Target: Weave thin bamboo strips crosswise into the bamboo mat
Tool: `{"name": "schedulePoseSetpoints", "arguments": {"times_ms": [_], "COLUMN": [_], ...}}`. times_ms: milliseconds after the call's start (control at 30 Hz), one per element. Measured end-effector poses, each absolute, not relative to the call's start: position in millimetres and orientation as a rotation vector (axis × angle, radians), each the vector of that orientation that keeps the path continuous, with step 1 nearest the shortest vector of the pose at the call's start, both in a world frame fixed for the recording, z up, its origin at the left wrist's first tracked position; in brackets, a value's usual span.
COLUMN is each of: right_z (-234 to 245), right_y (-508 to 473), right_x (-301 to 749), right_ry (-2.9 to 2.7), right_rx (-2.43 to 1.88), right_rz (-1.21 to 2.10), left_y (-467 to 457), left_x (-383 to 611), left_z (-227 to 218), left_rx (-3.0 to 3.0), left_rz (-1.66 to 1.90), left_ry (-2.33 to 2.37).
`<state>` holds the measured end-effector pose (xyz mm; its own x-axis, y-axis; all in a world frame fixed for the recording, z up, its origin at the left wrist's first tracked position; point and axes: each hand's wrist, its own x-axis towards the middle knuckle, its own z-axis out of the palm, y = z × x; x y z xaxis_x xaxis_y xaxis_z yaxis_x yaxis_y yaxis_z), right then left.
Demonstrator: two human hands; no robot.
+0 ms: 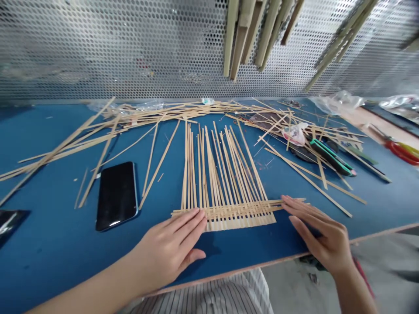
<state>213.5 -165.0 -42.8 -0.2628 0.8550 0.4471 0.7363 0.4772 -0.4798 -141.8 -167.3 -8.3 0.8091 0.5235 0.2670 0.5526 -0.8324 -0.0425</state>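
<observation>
- Left hand: open, palm down, fingers close together and flat, with no pinch. The fingertips rest on the left end of the crosswise strips.
- Right hand: also open and palm down, fingers slightly fanned, the tips touching the right end of the same strips. Neither hand closes around anything.
- Between the hands, directly ahead of the fingertips, lies a partly woven flat mat of pale bamboo strips. Several crosswise strips run over and under the long strips, forming a tight band near the hands, while the long strips fan out loose and unwoven away from the person.
- Left of the left hand and farther forward, a black smartphone with a blue edge lies face up on the blue laminate workbench, just beside a few stray strips.
- Beyond the mat, well ahead of both hands, a loose tangle of thin bamboo strips sprawls across the bench.
- Ahead of the right hand are a small clear plastic bag with pink inside and a green-and-black tool — its exact kind is hard to tell.
- Farther right sits a red-and-yellow handled tool.
- Far ahead of both hands stands a perforated metal panel, with long wooden slats hanging in front of it.
</observation>
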Motion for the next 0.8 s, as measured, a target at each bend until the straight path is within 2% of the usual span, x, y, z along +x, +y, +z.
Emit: {"name": "schedulePoseSetpoints", "arguments": {"times_ms": [233,467,800], "right_z": [-19.5,-8.4,-16.1], "right_y": [-161.5,-143.6,-130.5], "right_x": [175.0,91.4,87.2], "right_ry": [-2.177,-2.548,-2.506], "right_rx": [-1.190,-1.133,-1.149], "right_rz": [-0.107,0.305,0.444], "left_y": [-168.1,-146.6,-139.2], "left_x": [-160.7,-129.9,-111.8], "left_z": [-3.4,-11.2,-18.1], "left_rx": [-2.901,-3.061,-3.013], "left_rz": [-0.465,-0.629,-0.730], "left_ry": [-1.154,-1.442,-1.505]}}
